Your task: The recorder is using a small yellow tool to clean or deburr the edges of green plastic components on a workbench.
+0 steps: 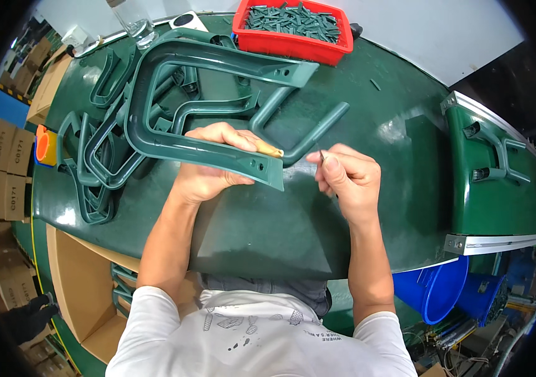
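Green plastic U-frame (173, 107), gripped by the left hand (208, 164), opens rightward; right hand (349, 179) pinches a small pin (322, 156).

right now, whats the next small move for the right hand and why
Probably bring the right hand leftward to the end of the green plastic frame. It pinches a small thin piece between its fingers, still apart from the frame. The left hand steadies that end on the table, where small holes face up.
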A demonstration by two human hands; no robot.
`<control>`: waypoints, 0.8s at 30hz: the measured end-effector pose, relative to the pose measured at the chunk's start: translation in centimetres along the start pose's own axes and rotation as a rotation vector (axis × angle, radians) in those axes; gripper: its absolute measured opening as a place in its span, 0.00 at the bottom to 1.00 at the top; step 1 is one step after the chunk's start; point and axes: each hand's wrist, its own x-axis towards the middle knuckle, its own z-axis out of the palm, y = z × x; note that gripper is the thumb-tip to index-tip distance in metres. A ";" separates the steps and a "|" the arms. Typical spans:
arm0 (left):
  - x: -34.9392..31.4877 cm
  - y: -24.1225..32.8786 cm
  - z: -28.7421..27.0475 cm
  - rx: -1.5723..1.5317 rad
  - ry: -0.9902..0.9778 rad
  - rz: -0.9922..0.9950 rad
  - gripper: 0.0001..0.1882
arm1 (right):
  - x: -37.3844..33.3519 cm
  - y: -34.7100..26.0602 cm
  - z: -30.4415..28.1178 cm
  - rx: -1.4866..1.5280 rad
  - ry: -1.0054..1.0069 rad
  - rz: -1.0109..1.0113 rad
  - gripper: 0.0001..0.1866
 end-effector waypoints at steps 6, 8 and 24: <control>-0.1 -0.6 -1.0 0.116 -0.077 0.053 0.21 | -0.5 0.0 0.3 0.113 -0.276 0.229 0.19; -0.3 -0.6 -1.0 0.121 -0.073 0.050 0.21 | -0.4 0.0 0.4 0.071 -0.307 0.227 0.20; -0.1 -0.2 -0.5 -0.054 0.094 -0.021 0.24 | -0.5 0.6 1.4 -0.049 -0.460 -0.078 0.12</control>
